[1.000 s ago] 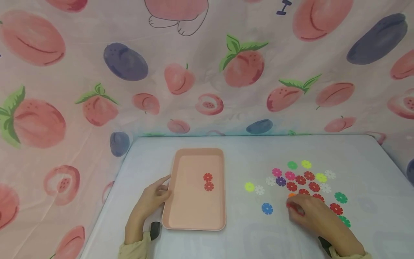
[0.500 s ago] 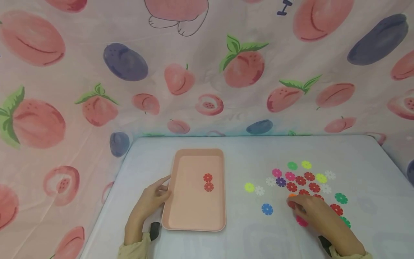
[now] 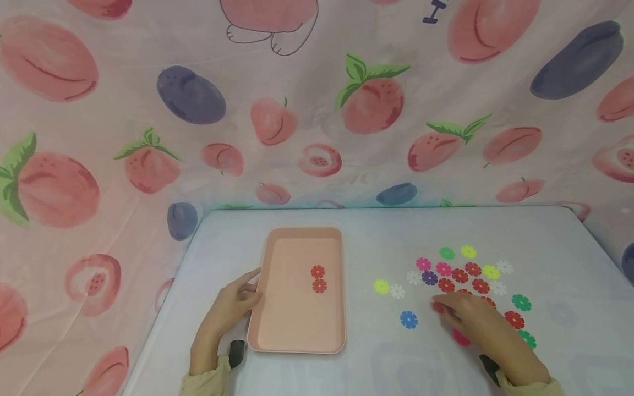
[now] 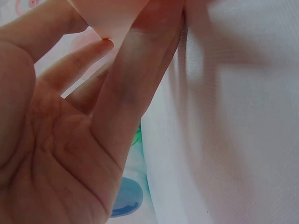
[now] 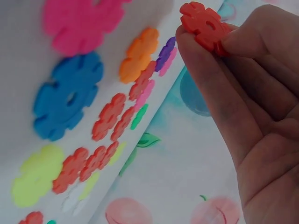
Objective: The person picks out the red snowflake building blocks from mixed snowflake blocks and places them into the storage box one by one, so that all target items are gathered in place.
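My right hand [image 3: 473, 324] pinches a red notched disc [image 5: 204, 27] between thumb and forefinger, above the left edge of a group of coloured discs. In the head view that held disc [image 3: 438, 307] shows at the fingertips. At the left, my left hand [image 3: 230, 308] touches the left rim of a pink tray [image 3: 297, 324], fingers fairly straight. Seen from the left wrist, the fingers of my left hand [image 4: 93, 93] lie against the tray edge [image 4: 112, 14]. Two red discs [image 3: 318, 271] [image 3: 319, 286] lie inside the tray near its right side, one directly below the other.
Right of the tray are a yellow disc [image 3: 382, 286], a white disc [image 3: 397, 291] and a blue disc [image 3: 409, 319]. Several red, pink, green, white and yellow discs lie around a purple disc [image 3: 429, 278]. A fruit-patterned cloth [image 3: 297, 99] hangs behind the table.
My right hand has shifted slightly left with the red disc between its fingertips, after lifting off the pink disc that it covered earlier. The left hand and tray have stayed in place.
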Demonstrator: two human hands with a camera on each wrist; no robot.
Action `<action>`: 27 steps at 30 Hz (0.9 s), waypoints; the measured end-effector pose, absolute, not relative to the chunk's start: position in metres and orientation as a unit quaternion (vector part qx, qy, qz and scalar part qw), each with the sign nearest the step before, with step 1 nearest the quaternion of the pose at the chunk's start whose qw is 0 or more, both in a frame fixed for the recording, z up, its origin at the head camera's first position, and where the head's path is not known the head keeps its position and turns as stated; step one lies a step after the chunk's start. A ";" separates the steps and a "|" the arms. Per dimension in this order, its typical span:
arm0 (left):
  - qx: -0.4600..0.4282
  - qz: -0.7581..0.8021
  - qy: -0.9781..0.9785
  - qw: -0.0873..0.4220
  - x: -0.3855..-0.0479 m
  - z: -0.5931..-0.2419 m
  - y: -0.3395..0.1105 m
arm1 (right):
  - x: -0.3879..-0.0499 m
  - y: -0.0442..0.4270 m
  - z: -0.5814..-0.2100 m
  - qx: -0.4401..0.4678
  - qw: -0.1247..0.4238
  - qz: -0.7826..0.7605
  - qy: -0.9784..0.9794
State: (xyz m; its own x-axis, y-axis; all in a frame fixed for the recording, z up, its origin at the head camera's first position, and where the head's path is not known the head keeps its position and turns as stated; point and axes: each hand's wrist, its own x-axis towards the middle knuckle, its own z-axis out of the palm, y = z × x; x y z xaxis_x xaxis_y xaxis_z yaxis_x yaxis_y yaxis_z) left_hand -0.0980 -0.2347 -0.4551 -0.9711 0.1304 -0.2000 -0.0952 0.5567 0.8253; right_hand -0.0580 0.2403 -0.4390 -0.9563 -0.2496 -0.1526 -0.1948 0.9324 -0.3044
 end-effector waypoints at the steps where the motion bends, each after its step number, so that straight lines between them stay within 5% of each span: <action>1: 0.010 0.471 0.874 0.120 -0.098 -0.455 -0.235 | -0.059 0.239 -0.438 -0.115 0.095 -0.144 0.978; 27: 0.007 0.477 0.871 0.119 -0.098 -0.456 -0.234 | -0.068 0.209 -0.425 -0.163 0.044 -0.169 0.971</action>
State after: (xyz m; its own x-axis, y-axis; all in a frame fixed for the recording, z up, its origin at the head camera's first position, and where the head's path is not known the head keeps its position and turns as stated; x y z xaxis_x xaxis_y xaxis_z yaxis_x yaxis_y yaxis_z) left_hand -0.0978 -0.2344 -0.4557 -0.9716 0.1263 -0.2001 -0.1005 0.5455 0.8321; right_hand -0.0678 0.2088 -0.4252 -0.9430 -0.3315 -0.0308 -0.3015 0.8897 -0.3428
